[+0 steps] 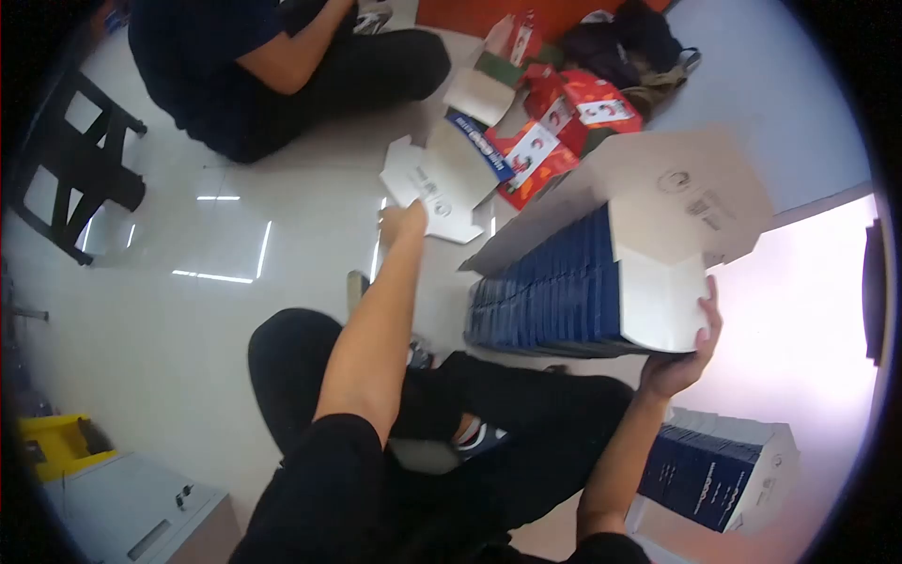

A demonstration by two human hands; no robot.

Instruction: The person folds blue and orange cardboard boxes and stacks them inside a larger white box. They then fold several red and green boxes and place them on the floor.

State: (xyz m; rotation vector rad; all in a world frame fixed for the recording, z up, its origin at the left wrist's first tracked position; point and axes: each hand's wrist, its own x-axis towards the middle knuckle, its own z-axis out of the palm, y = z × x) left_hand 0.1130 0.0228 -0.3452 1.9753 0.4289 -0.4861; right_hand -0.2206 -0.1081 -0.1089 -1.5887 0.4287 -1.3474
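A long row of nested dark blue boxes [554, 287] with white insides lies across the middle right, its white flaps raised. My right hand [691, 352] holds the near right end from below, fingers up along the white end panel. Left of the row, my left hand [404, 223] grips the edge of a single opened blue-and-white box [442, 188]; its fingertips are slightly blurred. This box is tilted, printed flap towards my hand, beside red printed packages [540, 150].
Another stack of blue boxes [705, 470] stands at lower right. Across from me a person [282, 85] sits on the floor [225, 221]. A black stool [94, 169] is at left, with a grey cabinet [141, 508] and yellow object [61, 446] at lower left. Dark cloth [625, 47] lies at the top.
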